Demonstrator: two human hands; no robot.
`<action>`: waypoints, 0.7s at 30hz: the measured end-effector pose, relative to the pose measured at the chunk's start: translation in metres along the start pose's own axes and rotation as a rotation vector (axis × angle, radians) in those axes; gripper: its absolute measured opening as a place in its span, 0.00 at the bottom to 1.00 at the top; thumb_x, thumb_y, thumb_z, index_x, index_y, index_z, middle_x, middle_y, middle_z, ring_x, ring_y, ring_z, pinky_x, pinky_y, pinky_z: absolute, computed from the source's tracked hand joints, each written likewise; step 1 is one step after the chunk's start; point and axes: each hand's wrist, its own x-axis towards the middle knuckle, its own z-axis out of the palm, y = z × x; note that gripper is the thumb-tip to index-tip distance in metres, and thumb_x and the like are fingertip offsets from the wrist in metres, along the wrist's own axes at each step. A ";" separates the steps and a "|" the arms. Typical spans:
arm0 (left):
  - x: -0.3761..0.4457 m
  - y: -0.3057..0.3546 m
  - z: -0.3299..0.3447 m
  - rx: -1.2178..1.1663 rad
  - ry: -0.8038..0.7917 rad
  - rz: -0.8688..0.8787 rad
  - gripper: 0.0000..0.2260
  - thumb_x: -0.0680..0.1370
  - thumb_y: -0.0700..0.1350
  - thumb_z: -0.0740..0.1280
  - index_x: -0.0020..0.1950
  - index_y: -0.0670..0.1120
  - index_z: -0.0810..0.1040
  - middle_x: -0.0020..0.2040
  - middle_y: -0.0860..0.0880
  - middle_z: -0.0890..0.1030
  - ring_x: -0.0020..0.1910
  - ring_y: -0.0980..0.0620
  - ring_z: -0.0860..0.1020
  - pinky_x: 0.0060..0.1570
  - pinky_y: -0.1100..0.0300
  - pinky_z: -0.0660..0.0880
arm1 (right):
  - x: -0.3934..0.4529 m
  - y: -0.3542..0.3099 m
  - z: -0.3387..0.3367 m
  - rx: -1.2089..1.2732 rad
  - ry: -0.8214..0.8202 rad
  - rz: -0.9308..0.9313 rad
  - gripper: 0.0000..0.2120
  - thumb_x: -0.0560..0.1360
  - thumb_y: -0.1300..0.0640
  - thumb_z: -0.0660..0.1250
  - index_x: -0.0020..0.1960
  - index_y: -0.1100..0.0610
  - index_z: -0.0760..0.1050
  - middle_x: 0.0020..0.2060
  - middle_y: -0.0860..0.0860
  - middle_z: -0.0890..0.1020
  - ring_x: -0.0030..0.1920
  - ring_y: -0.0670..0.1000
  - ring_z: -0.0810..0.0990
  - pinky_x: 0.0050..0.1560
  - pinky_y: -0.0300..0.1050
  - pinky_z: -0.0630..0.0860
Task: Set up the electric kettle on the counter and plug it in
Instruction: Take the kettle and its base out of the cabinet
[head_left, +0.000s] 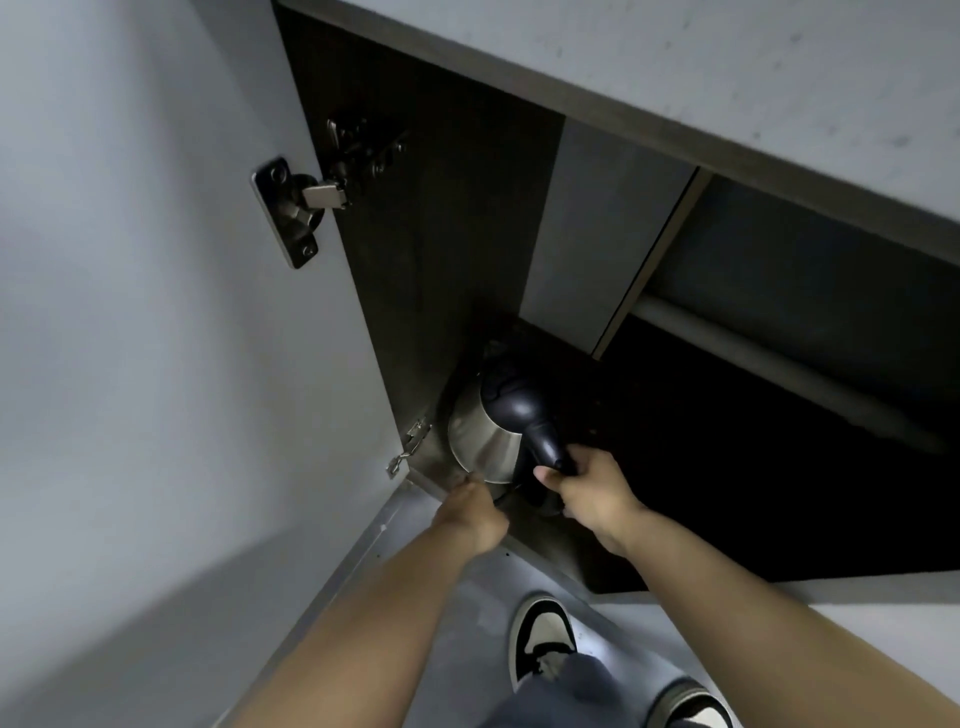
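A: From your head view, what is sitting inside the open cabinet (519, 249)?

B: You are looking down into a dark lower cabinet with its door (156, 312) swung open to your left, two hinges showing on the door's inner edge. The electric kettle (488, 436) is standing in the front left corner of the cabinet floor, just beside the side wall. Its steel body is catching the light, and its black lid and handle (540, 436) are pointing toward you. A pale pipe (779, 358) is running across the back of the cabinet on your right. The rest of the interior is too dark for you to make out.

A: And how are your hands sitting?

B: Your right hand (592, 493) is wrapping around the lower end of the black handle, with the thumb lying across the near side. Your left hand (470, 506) is reaching to the base of the kettle at the cabinet's front edge; its fingertips are hidden under the steel body, so you cannot tell whether they are gripping anything. Both forearms are stretching forward and down, close together. Your shoes (540, 634) are showing on the pale floor below. The underside of the bench (727, 62) is running across the top right.
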 end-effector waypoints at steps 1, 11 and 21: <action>0.003 0.000 0.002 0.016 0.000 -0.009 0.27 0.75 0.40 0.63 0.74 0.41 0.61 0.72 0.43 0.64 0.69 0.42 0.69 0.66 0.52 0.69 | -0.003 0.000 -0.001 0.016 -0.008 0.005 0.07 0.76 0.60 0.69 0.54 0.56 0.78 0.46 0.53 0.82 0.44 0.50 0.80 0.39 0.40 0.74; 0.010 -0.011 0.027 0.058 -0.058 -0.031 0.27 0.73 0.44 0.66 0.71 0.43 0.65 0.65 0.44 0.74 0.62 0.42 0.75 0.60 0.54 0.74 | -0.021 -0.002 -0.013 0.043 -0.055 0.021 0.03 0.76 0.58 0.69 0.47 0.52 0.77 0.49 0.57 0.83 0.49 0.57 0.81 0.46 0.50 0.77; 0.009 -0.013 0.022 0.189 0.030 0.022 0.18 0.76 0.42 0.66 0.64 0.44 0.70 0.59 0.43 0.79 0.60 0.42 0.77 0.57 0.51 0.75 | -0.028 -0.014 -0.014 0.063 -0.083 -0.012 0.03 0.76 0.60 0.68 0.49 0.53 0.77 0.43 0.51 0.82 0.44 0.48 0.80 0.42 0.42 0.76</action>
